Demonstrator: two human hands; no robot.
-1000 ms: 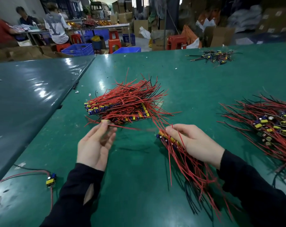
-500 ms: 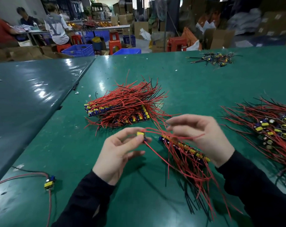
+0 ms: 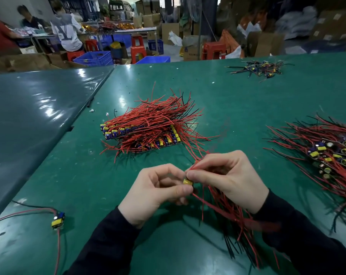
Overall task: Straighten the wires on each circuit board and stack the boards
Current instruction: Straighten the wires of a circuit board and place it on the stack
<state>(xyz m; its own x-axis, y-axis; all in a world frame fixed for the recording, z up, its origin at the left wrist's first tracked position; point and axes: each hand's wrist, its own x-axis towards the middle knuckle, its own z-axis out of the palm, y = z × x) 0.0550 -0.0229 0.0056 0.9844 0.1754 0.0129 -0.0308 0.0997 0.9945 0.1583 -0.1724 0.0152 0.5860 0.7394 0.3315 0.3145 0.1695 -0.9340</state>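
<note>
1. A large pale monogram, seemingly the letters "L" and "V" overlapped, stands on the back of the grey hooded top (image 3: 66,33) worn by a seated person at the far left; the reading is not certain.
2. A cardboard box (image 3: 191,52) by the red stools bears a line of dark print; it is too small and blurred to read.
</note>
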